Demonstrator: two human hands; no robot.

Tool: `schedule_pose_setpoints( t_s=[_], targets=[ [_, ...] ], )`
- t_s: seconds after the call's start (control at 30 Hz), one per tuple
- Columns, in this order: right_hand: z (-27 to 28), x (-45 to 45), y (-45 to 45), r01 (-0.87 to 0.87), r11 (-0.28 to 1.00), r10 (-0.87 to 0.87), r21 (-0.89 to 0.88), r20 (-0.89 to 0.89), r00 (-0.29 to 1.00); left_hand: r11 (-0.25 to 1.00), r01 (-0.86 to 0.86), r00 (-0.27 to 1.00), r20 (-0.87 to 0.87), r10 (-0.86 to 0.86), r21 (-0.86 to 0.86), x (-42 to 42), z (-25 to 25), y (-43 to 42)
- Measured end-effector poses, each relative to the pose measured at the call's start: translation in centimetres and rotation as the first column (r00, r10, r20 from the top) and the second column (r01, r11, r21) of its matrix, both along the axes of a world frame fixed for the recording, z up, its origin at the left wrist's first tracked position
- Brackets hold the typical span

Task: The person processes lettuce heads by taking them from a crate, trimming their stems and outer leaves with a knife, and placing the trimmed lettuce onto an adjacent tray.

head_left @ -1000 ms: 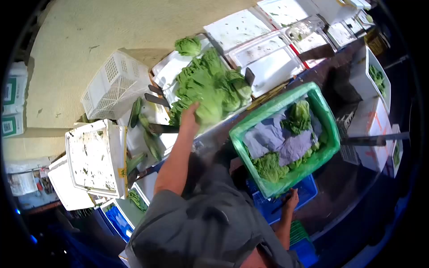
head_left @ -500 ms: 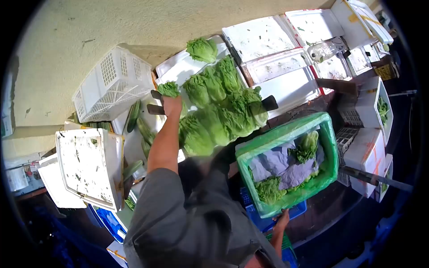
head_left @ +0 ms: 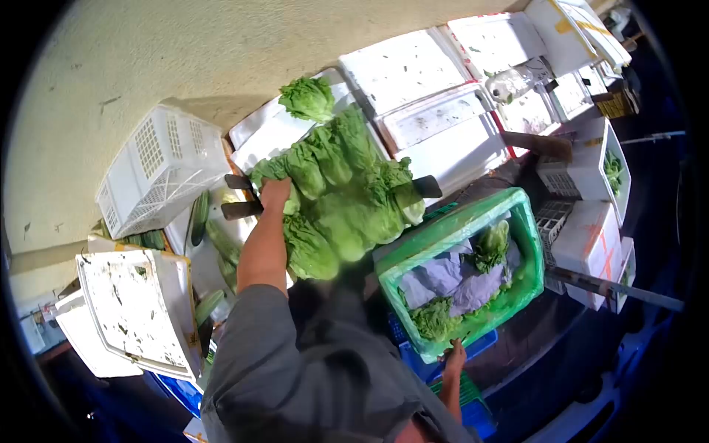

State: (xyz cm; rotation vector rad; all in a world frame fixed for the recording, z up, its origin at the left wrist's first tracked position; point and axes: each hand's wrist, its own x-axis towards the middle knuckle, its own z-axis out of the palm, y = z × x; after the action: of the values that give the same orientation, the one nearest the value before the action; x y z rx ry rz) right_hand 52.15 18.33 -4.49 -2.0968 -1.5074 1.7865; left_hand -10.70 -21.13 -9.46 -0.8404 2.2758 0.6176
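Note:
My left hand (head_left: 277, 194) is closed on the base of a head of lettuce (head_left: 267, 170) at the left end of the pile, its fingers partly hidden. Beside it, several lettuces (head_left: 325, 159) lie in rows on a white foam surface, leaves and pale stems showing. One more lettuce (head_left: 306, 99) sits apart at the back. To the right, my right hand (head_left: 455, 357) is curled at the near rim of a crate lined with green plastic (head_left: 391, 266). Inside the crate are purple-grey paper (head_left: 443, 275) and a few lettuces (head_left: 492, 247).
A white mesh basket (head_left: 159, 166) leans against the wall at the left. Below it are foam boxes (head_left: 133, 310) and long green vegetables (head_left: 199, 218). More foam lids (head_left: 402, 66) stand behind. Foam boxes (head_left: 587, 244) and a metal bar (head_left: 620, 288) are at the right.
My left hand has lowered the lettuce against the others at the left end of the pile. The whole view has shifted a little. My right hand stays at the crate rim.

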Motion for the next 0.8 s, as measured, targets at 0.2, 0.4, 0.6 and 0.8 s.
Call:
schedule_pose_setpoints(
  t_s=[0.2, 0.4, 0.6, 0.8],
  targets=[
    [0.4, -1.6, -0.4, 0.004, 1.0, -0.004, 0.0, -0.008, 1.0, 0.995, 0.099, 0.974, -0.208, -0.091, 0.028, -1.5, -9.6, -5.5],
    [-0.8, -0.6, -0.3, -0.014, 1.0, 0.014, 0.011, -0.017, 1.0, 0.953, 0.155, 0.679, -0.673, -0.294, -0.26, -1.8, 4.3, 1.7],
    [-0.4, 1.3, 0.6, -0.075, 0.993, 0.061, 0.093, 0.141, 0.988, 0.714, 0.429, 0.678, -0.719, 0.15, 0.554, 9.3, 15.8, 16.9],
    [-3.3, 5.7, 0.4, -0.341, 0.921, 0.296, 0.189, 0.23, 0.927, 0.329, 0.574, 0.682, -0.216, -0.699, 0.75, 29.7, 6.6, 24.8]
  ],
)
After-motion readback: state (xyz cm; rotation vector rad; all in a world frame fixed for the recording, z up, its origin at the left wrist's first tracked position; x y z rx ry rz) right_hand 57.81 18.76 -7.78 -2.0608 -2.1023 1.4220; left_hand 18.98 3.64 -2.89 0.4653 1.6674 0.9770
